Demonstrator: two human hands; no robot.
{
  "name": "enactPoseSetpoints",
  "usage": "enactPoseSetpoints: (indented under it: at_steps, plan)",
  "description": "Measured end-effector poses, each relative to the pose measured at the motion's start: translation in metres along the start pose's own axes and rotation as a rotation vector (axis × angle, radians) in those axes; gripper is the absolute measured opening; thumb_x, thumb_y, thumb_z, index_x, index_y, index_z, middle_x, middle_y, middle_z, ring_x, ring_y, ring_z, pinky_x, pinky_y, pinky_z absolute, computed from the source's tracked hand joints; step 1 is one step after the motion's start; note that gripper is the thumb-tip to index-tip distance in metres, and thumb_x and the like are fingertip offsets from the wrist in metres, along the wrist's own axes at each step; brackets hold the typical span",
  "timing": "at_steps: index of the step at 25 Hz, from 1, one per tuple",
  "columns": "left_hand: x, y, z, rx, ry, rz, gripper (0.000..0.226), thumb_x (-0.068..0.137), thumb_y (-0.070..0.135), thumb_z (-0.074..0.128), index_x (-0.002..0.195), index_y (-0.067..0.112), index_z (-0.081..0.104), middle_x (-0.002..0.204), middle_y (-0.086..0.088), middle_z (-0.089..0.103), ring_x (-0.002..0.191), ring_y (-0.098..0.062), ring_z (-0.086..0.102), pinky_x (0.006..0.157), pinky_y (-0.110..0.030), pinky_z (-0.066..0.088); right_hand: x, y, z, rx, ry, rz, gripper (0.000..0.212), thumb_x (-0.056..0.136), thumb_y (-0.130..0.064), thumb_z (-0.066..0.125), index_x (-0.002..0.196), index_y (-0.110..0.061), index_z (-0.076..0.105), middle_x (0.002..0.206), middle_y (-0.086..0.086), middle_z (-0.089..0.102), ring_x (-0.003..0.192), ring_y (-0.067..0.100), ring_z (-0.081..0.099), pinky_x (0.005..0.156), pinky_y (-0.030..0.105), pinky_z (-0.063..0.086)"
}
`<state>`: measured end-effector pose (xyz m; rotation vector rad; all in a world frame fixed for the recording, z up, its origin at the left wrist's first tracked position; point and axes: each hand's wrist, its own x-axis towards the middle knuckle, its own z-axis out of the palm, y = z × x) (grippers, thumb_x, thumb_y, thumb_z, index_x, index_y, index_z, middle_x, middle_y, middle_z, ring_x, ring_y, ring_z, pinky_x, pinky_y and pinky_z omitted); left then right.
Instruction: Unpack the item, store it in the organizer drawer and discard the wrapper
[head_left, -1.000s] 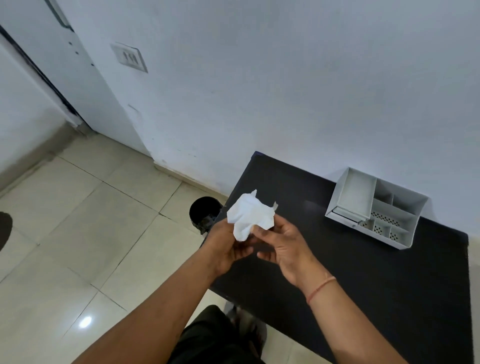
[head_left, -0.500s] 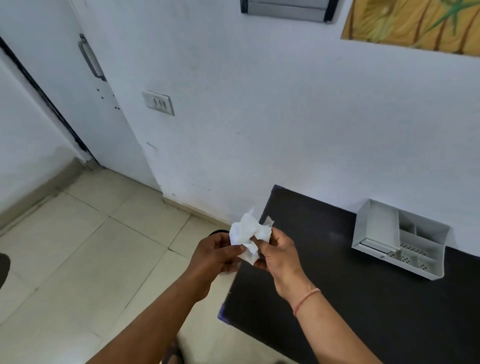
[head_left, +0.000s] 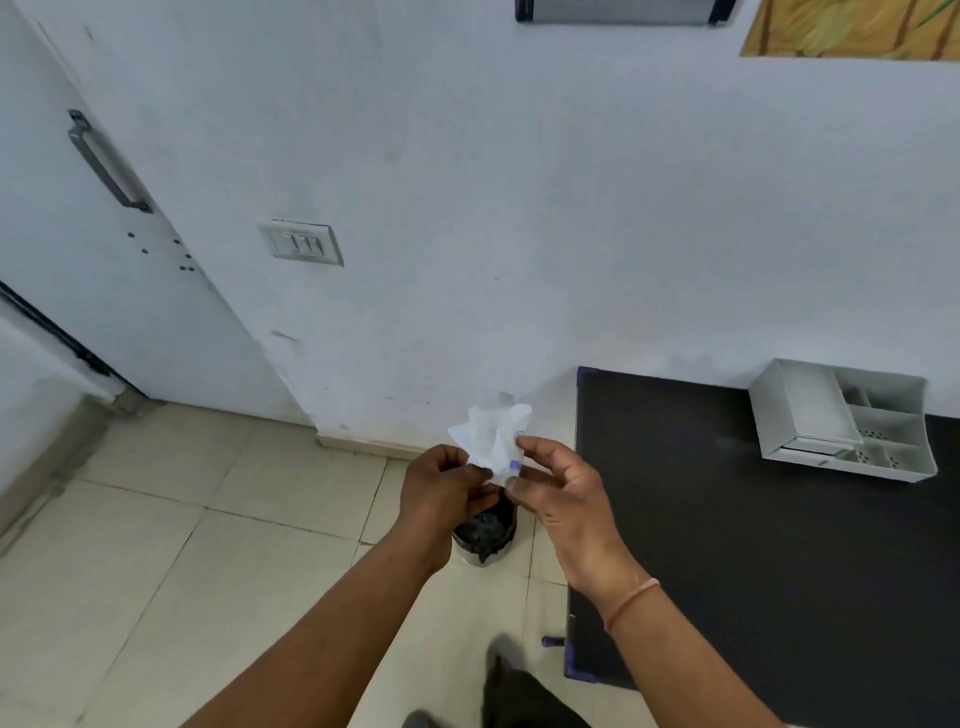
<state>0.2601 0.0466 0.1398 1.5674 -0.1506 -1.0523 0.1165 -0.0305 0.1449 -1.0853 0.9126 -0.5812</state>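
A crumpled white wrapper (head_left: 491, 441) with a small purple mark is pinched between both my hands, held over the floor left of the table. My left hand (head_left: 447, 486) grips its lower left side and my right hand (head_left: 558, 486) holds its right side with thumb and fingertips. Directly under the hands stands a small black bin (head_left: 485, 530) on the tiles, partly hidden by them. The grey organizer (head_left: 841, 415) sits on the black table (head_left: 727, 545) against the wall at the right, its drawer front slightly out.
A white wall with a switch plate (head_left: 304, 243) rises ahead, and a white door with a dark handle (head_left: 106, 161) is at the left. Beige floor tiles spread to the left. My dark trouser leg and foot (head_left: 519, 691) show at the bottom.
My hands and the wrapper have shifted left off the table's corner to above the bin, crumpling the wrapper tighter. The view has tilted up and turned left.
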Motion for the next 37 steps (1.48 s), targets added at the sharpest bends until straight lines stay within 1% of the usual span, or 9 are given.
enactPoseSetpoints:
  at_steps: [6,10,13,17,21,23,31,34,37]
  plan:
    - [0.056,0.002,0.008,0.208,-0.167,-0.039,0.003,0.090,0.007,0.078,0.090,0.008,0.075,0.080,-0.010,0.076,0.072,-0.025,0.070,0.068,-0.038,0.059,0.070,0.020,-0.002,-0.052,0.265,0.043,0.018,0.087,0.002,0.077,0.098,-0.012,0.081,0.098,0.005,0.083,0.095,0.025,0.079,0.089,0.046,0.065]
    - [0.125,-0.010,-0.014,0.253,-0.099,-0.157,0.008,0.093,0.019,0.078,0.089,0.012,0.078,0.080,-0.008,0.076,0.073,-0.025,0.069,0.065,-0.038,0.058,0.129,0.050,-0.008,0.014,0.393,0.160,0.017,0.086,0.008,0.075,0.089,-0.008,0.071,0.110,0.023,0.077,0.096,0.029,0.075,0.083,0.045,0.065]
    - [0.181,-0.029,-0.030,0.376,-0.057,-0.227,0.015,0.090,0.024,0.082,0.091,0.010,0.078,0.082,-0.003,0.077,0.072,-0.020,0.072,0.068,-0.039,0.061,0.166,0.081,-0.005,0.048,0.431,0.250,0.022,0.085,0.006,0.075,0.098,-0.009,0.066,0.108,0.015,0.078,0.096,0.026,0.075,0.071,0.035,0.066]
    - [0.282,-0.076,-0.038,0.515,-0.094,-0.286,0.017,0.087,0.027,0.083,0.089,0.011,0.077,0.081,-0.003,0.079,0.073,-0.020,0.074,0.068,-0.039,0.063,0.226,0.159,0.005,0.046,0.516,0.387,0.024,0.086,0.006,0.072,0.104,-0.010,0.071,0.108,0.012,0.078,0.101,0.031,0.075,0.078,0.043,0.066]
    - [0.377,-0.152,-0.043,0.633,-0.161,-0.344,0.016,0.086,0.028,0.082,0.082,0.014,0.076,0.081,-0.007,0.078,0.073,-0.022,0.072,0.066,-0.038,0.060,0.281,0.265,0.003,-0.086,0.597,0.532,0.025,0.085,0.007,0.066,0.082,-0.017,0.074,0.090,0.006,0.077,0.081,0.025,0.073,0.083,0.054,0.065]
    - [0.420,-0.199,-0.049,0.686,-0.165,-0.365,0.014,0.085,0.028,0.081,0.081,0.015,0.075,0.080,-0.008,0.077,0.074,-0.024,0.071,0.070,-0.040,0.061,0.307,0.323,0.003,-0.208,0.610,0.592,0.025,0.085,0.002,0.067,0.079,-0.022,0.072,0.087,0.001,0.076,0.078,0.022,0.072,0.083,0.051,0.065]
    - [0.532,-0.349,-0.074,0.938,-0.168,-0.398,0.018,0.080,0.032,0.077,0.085,0.016,0.073,0.084,-0.013,0.079,0.077,-0.029,0.074,0.088,-0.054,0.064,0.401,0.501,-0.001,-0.381,0.583,0.732,0.025,0.093,-0.007,0.060,0.109,-0.012,0.078,0.118,0.008,0.076,0.113,0.031,0.068,0.084,0.023,0.044]
    - [0.553,-0.373,-0.079,0.995,-0.184,-0.388,0.017,0.073,0.038,0.077,0.084,0.027,0.071,0.089,-0.005,0.080,0.089,-0.029,0.076,0.088,-0.052,0.065,0.414,0.518,-0.005,-0.401,0.563,0.750,0.034,0.094,0.001,0.056,0.121,-0.008,0.074,0.131,0.011,0.070,0.124,0.034,0.063,0.089,0.022,0.039]
    - [0.561,-0.371,-0.075,1.015,-0.165,-0.349,0.023,0.071,0.040,0.079,0.091,0.029,0.073,0.096,-0.001,0.080,0.092,-0.025,0.076,0.088,-0.048,0.065,0.413,0.512,-0.006,-0.412,0.560,0.684,0.029,0.096,-0.006,0.057,0.120,-0.011,0.072,0.127,0.011,0.071,0.119,0.034,0.065,0.088,0.027,0.047]
